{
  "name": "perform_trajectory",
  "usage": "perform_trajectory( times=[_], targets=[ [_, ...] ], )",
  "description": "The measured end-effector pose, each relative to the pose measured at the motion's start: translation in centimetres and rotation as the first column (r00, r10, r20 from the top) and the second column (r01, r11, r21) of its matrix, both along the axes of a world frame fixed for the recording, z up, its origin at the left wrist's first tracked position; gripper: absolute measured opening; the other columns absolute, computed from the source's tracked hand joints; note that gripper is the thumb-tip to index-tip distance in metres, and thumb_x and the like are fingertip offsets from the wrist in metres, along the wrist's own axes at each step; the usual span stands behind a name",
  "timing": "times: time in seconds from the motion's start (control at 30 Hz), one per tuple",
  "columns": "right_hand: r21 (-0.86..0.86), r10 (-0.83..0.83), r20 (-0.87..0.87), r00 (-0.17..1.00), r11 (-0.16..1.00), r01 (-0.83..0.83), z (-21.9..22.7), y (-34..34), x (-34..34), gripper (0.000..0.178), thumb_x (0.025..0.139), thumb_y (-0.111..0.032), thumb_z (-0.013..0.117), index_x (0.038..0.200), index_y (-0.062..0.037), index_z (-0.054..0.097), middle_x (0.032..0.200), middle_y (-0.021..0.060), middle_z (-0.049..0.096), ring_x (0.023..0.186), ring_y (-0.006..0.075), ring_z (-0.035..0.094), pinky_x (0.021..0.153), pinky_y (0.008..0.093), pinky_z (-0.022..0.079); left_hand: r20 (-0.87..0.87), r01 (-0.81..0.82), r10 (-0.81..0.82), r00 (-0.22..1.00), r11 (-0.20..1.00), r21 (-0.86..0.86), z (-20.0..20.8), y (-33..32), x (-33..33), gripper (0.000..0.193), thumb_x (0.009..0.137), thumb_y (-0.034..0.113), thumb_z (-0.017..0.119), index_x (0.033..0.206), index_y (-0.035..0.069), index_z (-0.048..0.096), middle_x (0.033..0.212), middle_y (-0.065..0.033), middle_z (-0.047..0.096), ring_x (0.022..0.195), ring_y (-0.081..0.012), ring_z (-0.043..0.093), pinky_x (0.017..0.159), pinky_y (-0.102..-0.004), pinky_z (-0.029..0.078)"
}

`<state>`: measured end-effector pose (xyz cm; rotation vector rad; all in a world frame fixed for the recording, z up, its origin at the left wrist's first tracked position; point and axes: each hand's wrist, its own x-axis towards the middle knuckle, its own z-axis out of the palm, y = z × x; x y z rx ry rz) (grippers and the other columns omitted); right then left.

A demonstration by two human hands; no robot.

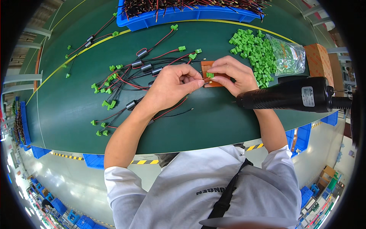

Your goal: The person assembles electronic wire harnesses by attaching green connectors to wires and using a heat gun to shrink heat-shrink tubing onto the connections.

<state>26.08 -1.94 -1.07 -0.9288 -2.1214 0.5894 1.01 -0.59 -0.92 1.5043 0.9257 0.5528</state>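
Probably light and stiff, the small green plug point(210, 75) is held over the brown block point(207, 64), left of the green pile point(252, 49), pinched between the thumb and fingers of the right hand point(235, 74). By the drawn-together fingertips of the left hand point(173, 82) a thin reddish wire point(206, 79) seems to be gripped beside it; being bendy, it is best taken near its end, the plug by its flat sides.
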Motion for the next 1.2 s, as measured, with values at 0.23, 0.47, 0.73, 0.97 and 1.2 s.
perform_trajectory(
  times=[0.23, 0.47, 0.73, 0.97, 1.2],
  targets=[
    [0.048, -0.002, -0.022, 1.000, 0.999, 0.003, 0.1, 0.1, 0.0, 0.028, 0.084, 0.003, 0.077, 0.111, -0.0027, 0.074, 0.108, 0.0131, 0.069, 0.096, 0.0278, 0.070, 0.079, 0.0348, 0.059, 0.072, -0.041, 0.049, 0.996, 0.994, -0.100, 0.2, 0.1, 0.0, 0.015, 0.098, 0.010, 0.075, 0.104, -0.002, 0.071, 0.086, 0.0007, 0.068, 0.076, -0.0044, 0.060, 0.065, -0.0213, 0.048],
    [0.099, 0.011, -0.007, 1.000, 0.995, -0.010, -0.1, 0.2, 0.1, 0.028, 0.085, 0.003, 0.076, 0.112, -0.0026, 0.074, 0.108, 0.0125, 0.069, 0.096, 0.0279, 0.069, 0.079, 0.0354, 0.058, 0.092, -0.023, 0.033, 0.995, 0.994, -0.105, 0.4, 0.0, 0.0, 0.018, 0.098, 0.014, 0.075, 0.104, -0.002, 0.071, 0.084, 0.0023, 0.066, 0.074, -0.0027, 0.057, 0.063, -0.0204, 0.045],
    [0.119, 0.015, 0.001, 1.000, 0.993, -0.015, 0.1, 0.3, 0.0, 0.028, 0.083, 0.004, 0.076, 0.111, -0.0029, 0.074, 0.108, 0.0114, 0.069, 0.095, 0.0285, 0.068, 0.079, 0.0361, 0.057, 0.081, -0.002, 0.012, 0.997, 0.993, -0.115, 0.7, 0.1, -0.2, 0.017, 0.098, 0.013, 0.074, 0.102, -0.003, 0.072, 0.086, 0.0013, 0.068, 0.077, -0.0034, 0.059, 0.067, -0.0206, 0.048],
    [0.156, 0.024, 0.034, 0.999, 0.987, -0.029, 0.0, 0.3, 0.1, 0.029, 0.081, 0.004, 0.076, 0.110, -0.0035, 0.074, 0.107, 0.0105, 0.069, 0.095, 0.0285, 0.068, 0.078, 0.0368, 0.057, 0.062, 0.004, 0.004, 0.998, 0.993, -0.118, 0.3, 0.2, -0.3, 0.016, 0.097, 0.011, 0.074, 0.102, -0.004, 0.072, 0.089, -0.0005, 0.069, 0.080, -0.0037, 0.061, 0.071, -0.0211, 0.050],
    [0.206, 0.033, 0.061, 0.998, 0.978, -0.045, 0.2, 0.4, 0.0, 0.031, 0.080, 0.003, 0.077, 0.110, -0.0048, 0.074, 0.107, 0.0100, 0.069, 0.093, 0.0293, 0.067, 0.077, 0.0377, 0.057, 0.096, 0.012, 0.000, 0.995, 0.992, -0.129, 0.3, 0.2, -0.4, 0.019, 0.098, 0.014, 0.074, 0.102, -0.004, 0.073, 0.089, -0.0001, 0.069, 0.080, -0.0032, 0.060, 0.070, -0.0208, 0.049]
  ],
)
